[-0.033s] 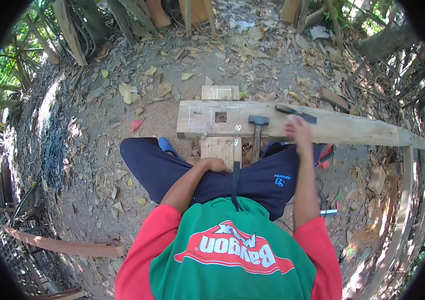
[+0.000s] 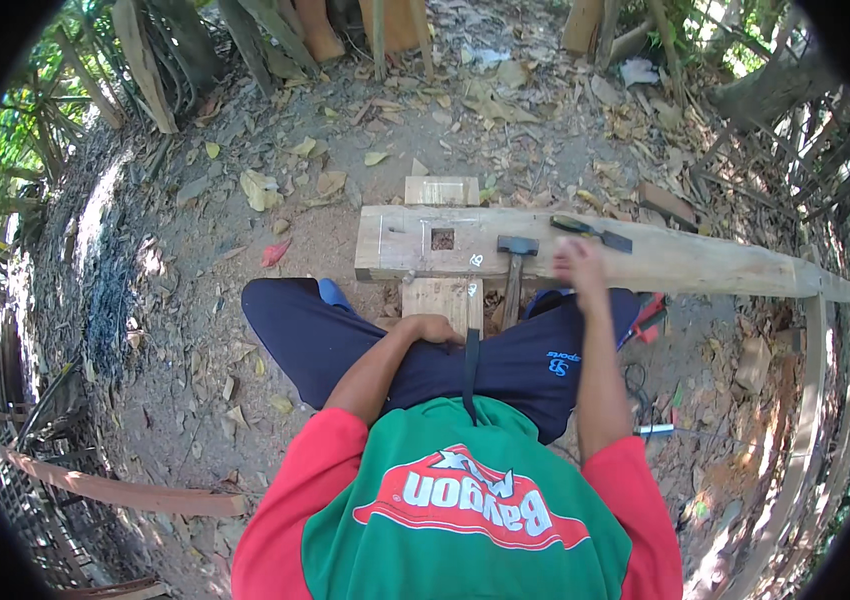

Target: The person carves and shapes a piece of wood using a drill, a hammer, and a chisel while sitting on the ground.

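Observation:
A long pale wooden beam [image 2: 685, 245] lies crosswise in front of me, with a square hole cut through it near its left end and pencil-like lines around the hole. On the beam rests a hammer [image 2: 517, 245], its handle pointing toward me. To its right lies a dark chisel [image 2: 613, 240]. My right hand [image 2: 579, 264] hovers over the beam between hammer and chisel, its fingers blurred by motion. Low at my lap, my left hand [image 2: 432, 329] rests beside the near end of a short wooden block [image 2: 435, 296] under the beam; its fingers are mostly hidden.
A reddish plank [image 2: 135, 486] lies at the lower left. Behind the beam are a short wood piece [image 2: 667, 202] and ground strewn with dry leaves. A red-and-black tool [image 2: 651, 315] sits beside my right knee. Wooden rails [image 2: 813, 400] run along the right.
My right hand has shifted left, away from the chisel and toward the hammer. The left hand, hammer and chisel stay in place.

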`<state>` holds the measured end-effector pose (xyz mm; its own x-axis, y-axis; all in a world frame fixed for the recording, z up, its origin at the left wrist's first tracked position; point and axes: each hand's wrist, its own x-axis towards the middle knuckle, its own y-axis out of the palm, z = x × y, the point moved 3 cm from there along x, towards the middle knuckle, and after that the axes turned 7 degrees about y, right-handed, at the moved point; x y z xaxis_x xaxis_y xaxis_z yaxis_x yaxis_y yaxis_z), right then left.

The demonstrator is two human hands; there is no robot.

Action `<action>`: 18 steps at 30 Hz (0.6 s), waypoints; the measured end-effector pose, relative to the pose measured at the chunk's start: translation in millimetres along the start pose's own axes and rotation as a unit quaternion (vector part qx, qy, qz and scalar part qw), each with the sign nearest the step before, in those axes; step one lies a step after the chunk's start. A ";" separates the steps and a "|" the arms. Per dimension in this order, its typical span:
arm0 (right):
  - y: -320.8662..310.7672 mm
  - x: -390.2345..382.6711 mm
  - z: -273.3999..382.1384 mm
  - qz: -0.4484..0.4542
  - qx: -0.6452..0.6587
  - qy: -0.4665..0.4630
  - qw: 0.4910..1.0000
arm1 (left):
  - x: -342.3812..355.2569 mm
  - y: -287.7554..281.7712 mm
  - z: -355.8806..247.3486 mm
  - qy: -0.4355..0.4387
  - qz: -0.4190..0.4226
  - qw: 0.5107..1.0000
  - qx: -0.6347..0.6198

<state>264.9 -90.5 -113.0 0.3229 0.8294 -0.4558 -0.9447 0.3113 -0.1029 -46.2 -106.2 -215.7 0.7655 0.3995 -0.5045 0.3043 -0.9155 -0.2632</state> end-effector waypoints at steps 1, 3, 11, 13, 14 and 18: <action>33.5 -2.1 -9.3 0.026 -0.010 0.005 1.000 | -6.5 -13.5 16.6 -0.010 -0.110 0.994 -0.017; 46.6 -4.1 -36.9 -0.029 -0.001 -0.021 0.999 | -7.2 -51.2 16.0 -0.040 -0.434 0.898 -0.058; 44.4 -6.4 -64.1 -0.030 0.018 0.019 0.999 | -88.3 -112.8 58.0 -0.079 -0.620 0.748 -0.224; 39.3 4.1 -78.2 -0.050 -0.134 0.028 0.989 | -68.7 -89.1 48.4 -0.083 -0.466 0.830 -0.296; 39.9 1.1 -77.4 -0.071 -0.229 0.011 0.971 | -55.9 -71.7 37.0 -0.086 -0.399 0.860 -0.306; 52.5 -16.4 -66.2 -0.078 -0.355 0.018 0.932 | -30.3 -34.4 -7.4 -0.010 -0.371 0.920 -0.127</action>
<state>206.2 -118.4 -169.5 0.4688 0.7796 -0.4153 -0.6907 0.0304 -0.7225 -75.7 -87.2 -185.3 0.2845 0.9172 -0.2791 0.8636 -0.3716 -0.3407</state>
